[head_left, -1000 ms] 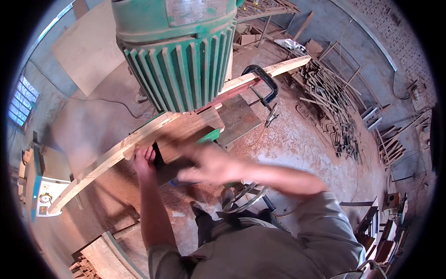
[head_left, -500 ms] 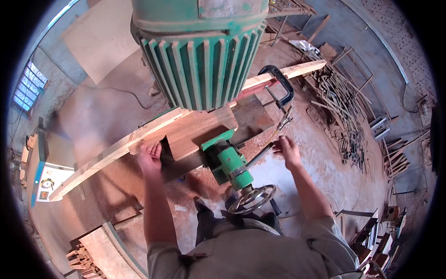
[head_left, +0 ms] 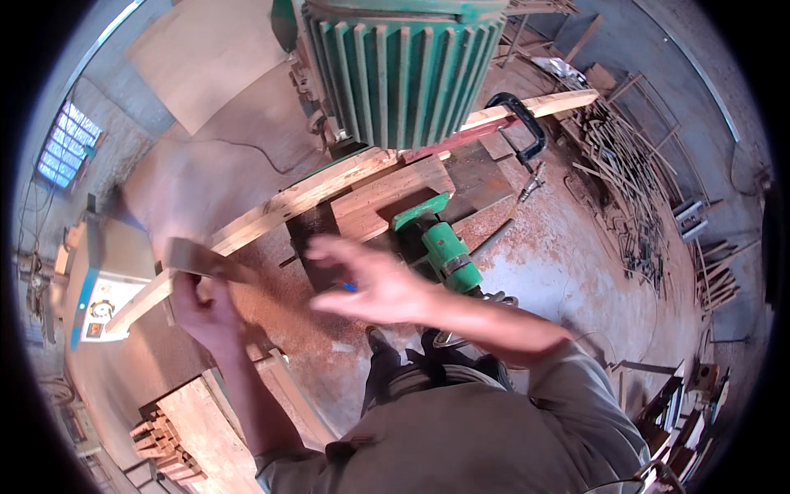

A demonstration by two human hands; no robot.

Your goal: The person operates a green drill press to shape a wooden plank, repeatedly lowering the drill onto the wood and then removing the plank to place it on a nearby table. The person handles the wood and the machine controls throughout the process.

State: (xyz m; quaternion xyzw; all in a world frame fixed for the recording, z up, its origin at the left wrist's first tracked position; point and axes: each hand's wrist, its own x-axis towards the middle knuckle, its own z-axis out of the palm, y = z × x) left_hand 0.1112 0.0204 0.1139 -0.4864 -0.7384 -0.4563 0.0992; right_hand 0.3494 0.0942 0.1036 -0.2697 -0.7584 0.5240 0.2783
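My left hand point(head_left: 207, 311) grips a short wooden block point(head_left: 196, 256), raised near the left part of a long light timber bar point(head_left: 296, 200). The block is blurred, and its far end cannot be made out. My right hand point(head_left: 374, 284) is open with fingers apart, stretched leftward over the dark machine table and holding nothing. Just beyond it stands a green screw clamp point(head_left: 448, 251); my forearm partly hides its metal handwheel point(head_left: 448, 338). Another wooden block point(head_left: 391, 200) lies on the table between the clamp's green pad and the bar.
A large green ribbed motor point(head_left: 403, 78) hangs over the table. A black G-clamp point(head_left: 531, 132) grips the bar at the right. At the left stands a control box point(head_left: 100, 306). Stacked wood pieces point(head_left: 164, 449) lie lower left, and thin offcuts point(head_left: 625, 181) pile up at the right.
My left hand has drawn back leftward from the table with a wooden block. My right hand has left the clamp lever's side and swung left across the front. The view has shifted slightly.
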